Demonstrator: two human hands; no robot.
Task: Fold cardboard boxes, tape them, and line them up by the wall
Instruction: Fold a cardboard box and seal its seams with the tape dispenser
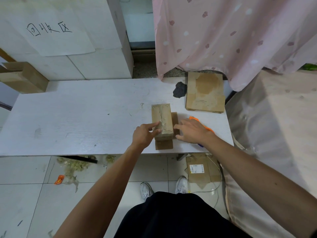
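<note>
Cardboard box (162, 122), taped seam up: is steadied by left hand (145, 134) (fingers straight, pressed on it), apparently so the side flap (175, 117) is folded by right hand (190, 130), fingers spread.

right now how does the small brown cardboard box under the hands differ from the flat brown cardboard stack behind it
The small brown cardboard box stands folded into a block; the flat brown cardboard stack lies collapsed. The box shows a seam along its top; the stack shows a darker patch. The left hand and right hand touch the box, not the stack. Both rest on the white table.
</note>
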